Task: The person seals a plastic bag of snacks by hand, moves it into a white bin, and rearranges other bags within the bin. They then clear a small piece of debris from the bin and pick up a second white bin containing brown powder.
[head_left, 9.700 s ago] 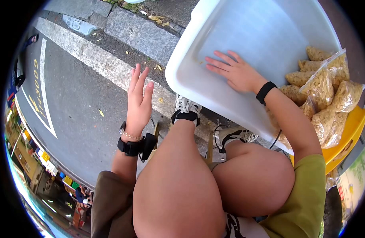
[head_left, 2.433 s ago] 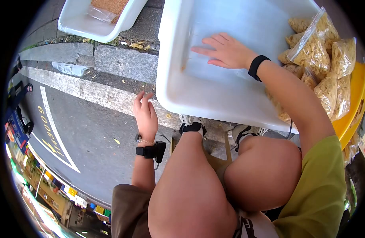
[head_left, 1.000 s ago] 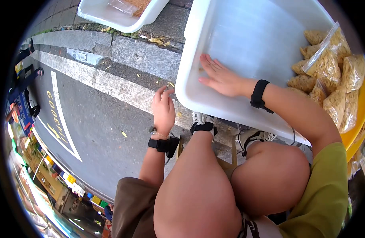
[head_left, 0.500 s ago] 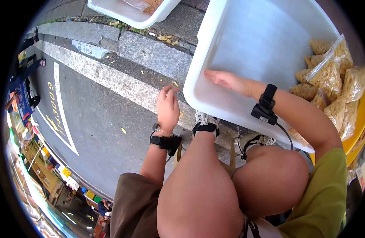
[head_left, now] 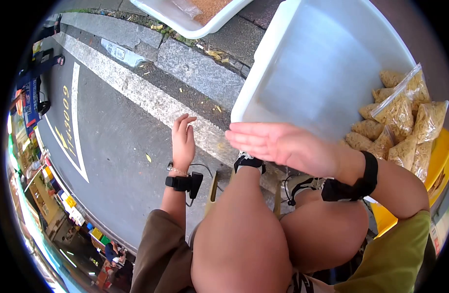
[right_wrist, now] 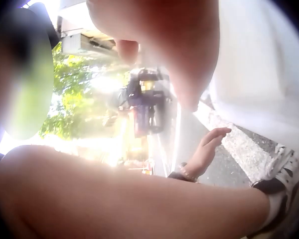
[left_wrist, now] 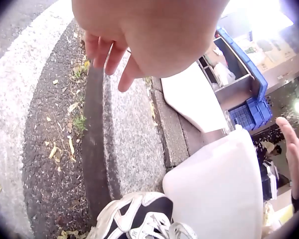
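My right hand (head_left: 288, 146) is raised over the near rim of a big white plastic tub (head_left: 327, 58), its fingers straight and the palm turned into view. It holds nothing. Several clear zip bags of pale yellow shreds (head_left: 397, 115) are piled at the tub's right end. My left hand (head_left: 183, 144) hangs over the road with loosely bent fingers and nothing in them. In the left wrist view the white tub (left_wrist: 219, 189) stands beyond a shoe, with the right hand (left_wrist: 294, 154) at the far right. The right wrist view shows the left hand (right_wrist: 207, 149) past the knee.
A second white tub (head_left: 200, 31) with brownish grains and a clear bag stands on the pavement. A yellow container (head_left: 439, 166) sits under the bags. The stone kerb (head_left: 200, 73) runs between pavement and road, with flattened plastic litter (head_left: 122, 52) beside it. People stand far left.
My right hand has lifted out of the white tub toward me and turned its palm into view; earlier it was palm down inside. My left hand has shifted slightly left. The view has tilted.
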A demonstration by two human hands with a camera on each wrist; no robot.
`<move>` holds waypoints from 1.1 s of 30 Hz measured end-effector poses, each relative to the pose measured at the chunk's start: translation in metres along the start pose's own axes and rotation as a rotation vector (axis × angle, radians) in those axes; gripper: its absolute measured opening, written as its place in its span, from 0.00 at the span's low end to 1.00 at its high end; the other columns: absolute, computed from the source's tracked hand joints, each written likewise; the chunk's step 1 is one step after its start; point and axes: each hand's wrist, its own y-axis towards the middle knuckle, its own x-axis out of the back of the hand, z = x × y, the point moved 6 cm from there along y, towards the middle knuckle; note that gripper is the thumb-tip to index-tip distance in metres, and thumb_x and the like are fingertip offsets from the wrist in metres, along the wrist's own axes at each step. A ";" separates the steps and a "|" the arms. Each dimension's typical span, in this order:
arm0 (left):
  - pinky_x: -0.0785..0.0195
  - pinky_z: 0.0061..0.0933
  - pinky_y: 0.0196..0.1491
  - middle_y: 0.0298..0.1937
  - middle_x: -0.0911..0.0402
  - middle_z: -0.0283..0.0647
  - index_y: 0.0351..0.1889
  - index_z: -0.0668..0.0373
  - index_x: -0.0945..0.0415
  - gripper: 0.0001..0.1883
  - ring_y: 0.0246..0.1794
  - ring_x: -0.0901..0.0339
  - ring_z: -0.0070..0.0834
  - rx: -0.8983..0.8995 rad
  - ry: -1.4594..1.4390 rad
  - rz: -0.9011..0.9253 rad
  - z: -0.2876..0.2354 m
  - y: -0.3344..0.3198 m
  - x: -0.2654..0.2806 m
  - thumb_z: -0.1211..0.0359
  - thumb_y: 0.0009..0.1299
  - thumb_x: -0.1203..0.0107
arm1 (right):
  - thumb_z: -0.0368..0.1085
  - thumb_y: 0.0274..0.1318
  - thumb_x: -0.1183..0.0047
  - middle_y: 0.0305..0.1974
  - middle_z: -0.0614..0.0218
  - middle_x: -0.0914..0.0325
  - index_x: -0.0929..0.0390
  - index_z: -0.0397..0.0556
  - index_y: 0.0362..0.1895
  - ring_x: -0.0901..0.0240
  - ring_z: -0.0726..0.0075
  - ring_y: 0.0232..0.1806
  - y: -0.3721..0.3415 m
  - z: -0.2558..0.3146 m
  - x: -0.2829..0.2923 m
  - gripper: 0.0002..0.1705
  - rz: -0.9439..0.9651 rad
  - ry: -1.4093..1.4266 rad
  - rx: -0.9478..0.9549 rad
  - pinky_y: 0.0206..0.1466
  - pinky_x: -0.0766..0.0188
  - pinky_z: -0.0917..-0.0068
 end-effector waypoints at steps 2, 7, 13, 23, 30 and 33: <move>0.42 0.38 0.64 0.58 0.30 0.49 0.50 0.60 0.24 0.14 0.61 0.34 0.45 0.078 -0.029 -0.088 0.014 -0.001 0.035 0.75 0.71 0.59 | 0.28 0.54 0.66 0.75 0.48 0.65 0.64 0.32 0.72 0.70 0.59 0.78 0.000 0.033 -0.057 0.42 0.112 -0.148 0.049 0.76 0.67 0.67; 0.43 0.40 0.64 0.61 0.30 0.48 0.54 0.61 0.26 0.16 0.65 0.36 0.41 0.134 -0.043 -0.433 0.022 -0.005 0.124 0.70 0.73 0.59 | 0.42 0.58 0.62 0.75 0.45 0.68 0.66 0.32 0.72 0.76 0.54 0.78 0.065 0.008 -0.009 0.45 -0.112 -0.140 0.003 0.77 0.72 0.65; 0.56 0.47 0.69 0.70 0.41 0.53 0.65 0.59 0.35 0.29 0.72 0.47 0.48 -0.446 0.136 -0.107 -0.158 -0.018 0.084 0.50 0.75 0.67 | 0.59 0.65 0.64 0.73 0.59 0.52 0.54 0.42 0.72 0.53 0.63 0.73 0.127 -0.034 0.019 0.43 -0.267 0.202 0.022 0.75 0.62 0.63; 0.68 0.64 0.69 0.72 0.42 0.48 0.68 0.53 0.38 0.26 0.73 0.50 0.52 0.283 0.638 0.118 0.012 -0.003 0.034 0.55 0.74 0.57 | 0.64 0.66 0.78 0.74 0.57 0.55 0.47 0.54 0.72 0.68 0.57 0.77 0.130 -0.064 0.018 0.40 -0.277 -0.010 0.019 0.76 0.74 0.54; 0.65 0.60 0.70 0.74 0.49 0.54 0.71 0.56 0.43 0.28 0.73 0.50 0.52 -0.542 0.024 -0.140 -0.087 -0.033 0.015 0.55 0.76 0.64 | 0.66 0.64 0.72 0.72 0.58 0.49 0.47 0.50 0.72 0.57 0.52 0.74 0.139 -0.090 0.007 0.43 -0.275 0.426 -0.197 0.74 0.63 0.55; 0.68 0.65 0.70 0.73 0.46 0.51 0.70 0.53 0.40 0.30 0.73 0.50 0.55 0.127 0.350 0.402 0.025 -0.034 -0.024 0.50 0.74 0.63 | 0.61 0.66 0.72 0.62 0.56 0.32 0.38 0.47 0.66 0.32 0.62 0.60 0.112 -0.028 -0.004 0.37 -0.165 0.206 -0.045 0.60 0.37 0.62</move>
